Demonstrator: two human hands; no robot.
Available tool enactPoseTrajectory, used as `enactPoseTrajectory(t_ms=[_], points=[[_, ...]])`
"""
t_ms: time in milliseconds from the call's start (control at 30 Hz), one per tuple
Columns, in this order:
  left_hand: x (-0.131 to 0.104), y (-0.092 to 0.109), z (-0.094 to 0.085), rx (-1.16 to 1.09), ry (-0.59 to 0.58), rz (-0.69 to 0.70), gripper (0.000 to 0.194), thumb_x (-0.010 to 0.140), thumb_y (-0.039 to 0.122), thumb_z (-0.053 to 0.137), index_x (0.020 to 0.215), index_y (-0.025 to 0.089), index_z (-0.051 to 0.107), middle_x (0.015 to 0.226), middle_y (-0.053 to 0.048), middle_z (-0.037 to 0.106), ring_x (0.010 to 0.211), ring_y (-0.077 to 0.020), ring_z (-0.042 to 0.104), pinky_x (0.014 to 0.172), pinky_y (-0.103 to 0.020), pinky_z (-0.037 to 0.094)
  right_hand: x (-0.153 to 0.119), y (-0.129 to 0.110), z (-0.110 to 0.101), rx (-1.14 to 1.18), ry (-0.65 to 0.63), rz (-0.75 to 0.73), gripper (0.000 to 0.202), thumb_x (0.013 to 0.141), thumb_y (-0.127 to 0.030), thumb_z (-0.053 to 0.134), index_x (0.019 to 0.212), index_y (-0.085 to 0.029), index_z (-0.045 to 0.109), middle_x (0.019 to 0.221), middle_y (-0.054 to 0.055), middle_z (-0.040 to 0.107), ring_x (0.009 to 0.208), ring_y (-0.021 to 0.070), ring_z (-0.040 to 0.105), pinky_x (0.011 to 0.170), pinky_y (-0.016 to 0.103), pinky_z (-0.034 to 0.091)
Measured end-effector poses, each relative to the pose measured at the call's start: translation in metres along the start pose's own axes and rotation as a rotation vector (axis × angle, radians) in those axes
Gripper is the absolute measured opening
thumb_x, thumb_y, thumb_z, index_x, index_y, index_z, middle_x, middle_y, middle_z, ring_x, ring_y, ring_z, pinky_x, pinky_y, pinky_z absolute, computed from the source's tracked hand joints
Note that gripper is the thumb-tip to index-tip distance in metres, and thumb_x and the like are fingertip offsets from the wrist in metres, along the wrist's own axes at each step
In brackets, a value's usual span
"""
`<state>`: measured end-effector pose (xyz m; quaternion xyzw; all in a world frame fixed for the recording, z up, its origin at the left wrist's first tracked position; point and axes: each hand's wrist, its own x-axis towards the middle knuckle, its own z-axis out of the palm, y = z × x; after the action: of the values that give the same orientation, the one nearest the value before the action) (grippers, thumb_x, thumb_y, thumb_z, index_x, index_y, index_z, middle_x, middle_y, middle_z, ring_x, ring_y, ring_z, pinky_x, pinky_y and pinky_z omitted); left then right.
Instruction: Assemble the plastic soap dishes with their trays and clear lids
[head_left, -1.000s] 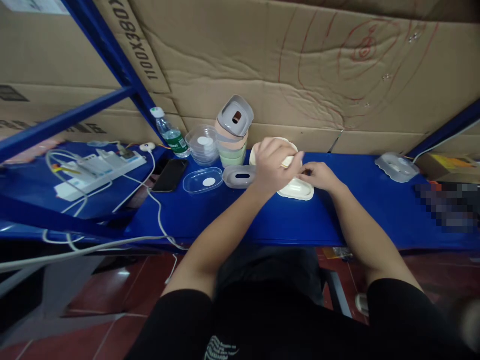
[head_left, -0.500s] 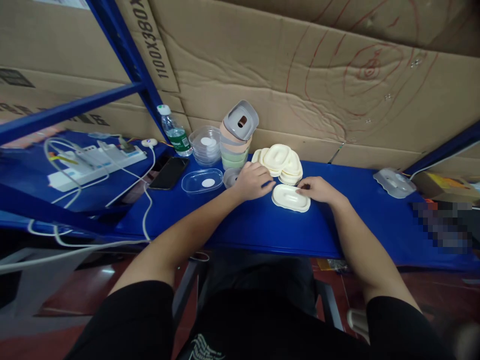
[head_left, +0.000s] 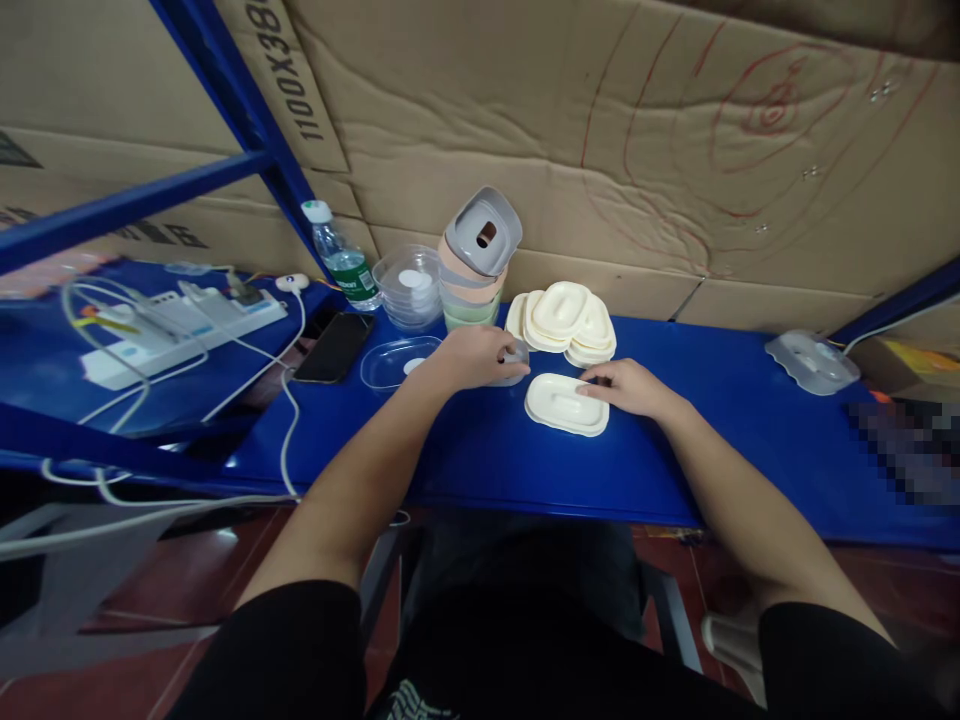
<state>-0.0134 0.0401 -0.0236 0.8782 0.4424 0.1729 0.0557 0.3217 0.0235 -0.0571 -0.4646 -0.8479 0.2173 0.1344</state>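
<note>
My left hand (head_left: 476, 358) is closed with its fingertips on a small grey plastic piece (head_left: 516, 366), which is partly hidden beneath the fingers. My right hand (head_left: 626, 387) pinches the upper right edge of a cream plastic lid (head_left: 566, 405) with a raised oblong middle; it lies on the blue table. Just behind the hands sits a pile of similar cream lids (head_left: 561, 312). Left of that pile stands a tall stack of nested grey, peach and green tubs (head_left: 472, 290), topped by a tilted grey piece (head_left: 486, 232) with an oblong slot.
Clear plastic containers (head_left: 409, 285), a clear lid (head_left: 386, 365), a water bottle (head_left: 349, 270) and a black phone (head_left: 334, 347) stand or lie to the left. Farther left is a power strip (head_left: 180, 335) with cables. A translucent piece (head_left: 812, 362) lies at the right. Cardboard (head_left: 465, 120) backs the table.
My left hand has moved left and closed over the grey piece. My right hand has shifted the cream lid slightly left and toward me. The view has turned a little.
</note>
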Motion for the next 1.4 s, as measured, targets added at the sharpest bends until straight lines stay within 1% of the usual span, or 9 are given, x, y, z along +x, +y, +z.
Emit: enactPoseTrajectory(t_ms=[133,367,533,633,833,1067,1200,1300,1400], points=[[-0.002,0.006,-0.004,-0.036,-0.086,0.009,0.035,0.085,0.057,0.075,0.086,0.022,0.073,0.085,-0.004,0.074,0.078,-0.0189,0.064,0.066,-0.03,0.037,0.001,0.002,0.002,0.01,0.003,-0.002,0.046,0.097,-0.062,0.068,0.11,-0.022,0.084,0.077,0.004,0.077,0.067,0.0183,0.068,0.064,0.031,0.042],[-0.009,0.0,-0.027,0.035,-0.121,-0.186,0.045,0.084,0.066,0.073,0.077,0.022,0.068,0.082,-0.003,0.073,0.075,-0.0191,0.061,0.063,-0.031,0.034,0.002,0.0,0.003,-0.017,0.007,0.006,0.046,0.097,-0.06,0.068,0.116,-0.02,0.083,0.077,0.004,0.076,0.068,0.0179,0.067,0.065,0.032,0.042],[-0.009,-0.01,-0.011,-0.005,-0.156,-0.034,0.041,0.074,0.061,0.085,0.082,0.023,0.073,0.086,-0.004,0.075,0.072,-0.0187,0.062,0.062,-0.03,0.038,0.002,0.001,0.003,-0.009,0.007,0.018,0.047,0.096,-0.059,0.069,0.12,-0.02,0.081,0.079,0.004,0.076,0.068,0.0185,0.068,0.065,0.032,0.043],[-0.007,-0.015,0.005,0.0,-0.166,0.08,0.031,0.077,0.05,0.085,0.078,0.022,0.072,0.082,-0.003,0.074,0.069,-0.0175,0.061,0.062,-0.029,0.038,0.002,0.002,0.003,-0.01,0.01,0.01,0.048,0.096,-0.059,0.068,0.12,-0.02,0.081,0.079,0.004,0.077,0.068,0.0191,0.068,0.065,0.032,0.044],[-0.005,-0.014,0.012,-0.01,-0.11,0.178,0.018,0.085,0.026,0.07,0.069,0.022,0.065,0.074,-0.001,0.067,0.066,-0.0155,0.056,0.061,-0.03,0.038,0.002,0.003,0.003,-0.005,0.01,0.012,0.049,0.096,-0.06,0.068,0.122,-0.02,0.081,0.08,0.005,0.077,0.069,0.0192,0.069,0.067,0.032,0.045],[-0.009,0.005,-0.013,-0.074,0.074,0.203,0.018,0.08,0.02,0.064,0.069,0.023,0.05,0.073,0.0,0.062,0.067,-0.0153,0.053,0.061,-0.031,0.038,0.002,-0.004,0.005,0.046,0.011,-0.04,0.043,0.096,-0.059,0.07,0.109,-0.021,0.084,0.077,0.003,0.077,0.066,0.0164,0.066,0.065,0.03,0.043],[-0.011,0.018,-0.023,-0.275,0.163,0.256,0.023,0.09,0.023,0.063,0.071,0.023,0.05,0.07,0.0,0.059,0.066,-0.0141,0.052,0.063,-0.031,0.043,0.002,-0.011,0.009,0.068,-0.01,-0.106,0.045,0.099,-0.061,0.069,0.113,-0.021,0.084,0.081,0.004,0.078,0.068,0.016,0.065,0.065,0.031,0.044],[-0.012,0.028,-0.025,-0.451,0.254,0.297,0.024,0.098,0.035,0.066,0.078,0.022,0.058,0.074,-0.001,0.061,0.068,-0.0139,0.055,0.063,-0.03,0.047,0.0,-0.017,0.009,0.058,0.106,-0.137,0.061,0.095,-0.069,0.071,0.135,-0.023,0.076,0.095,0.007,0.079,0.075,0.02,0.068,0.073,0.035,0.053],[-0.013,0.038,-0.019,-0.647,0.312,0.298,0.029,0.1,0.047,0.069,0.086,0.022,0.064,0.086,-0.004,0.07,0.075,-0.0146,0.062,0.069,-0.031,0.053,-0.004,-0.027,0.009,0.049,0.291,-0.203,0.105,0.083,-0.079,0.078,0.168,-0.028,0.042,0.138,0.016,0.07,0.104,0.0319,0.072,0.089,0.048,0.06]])
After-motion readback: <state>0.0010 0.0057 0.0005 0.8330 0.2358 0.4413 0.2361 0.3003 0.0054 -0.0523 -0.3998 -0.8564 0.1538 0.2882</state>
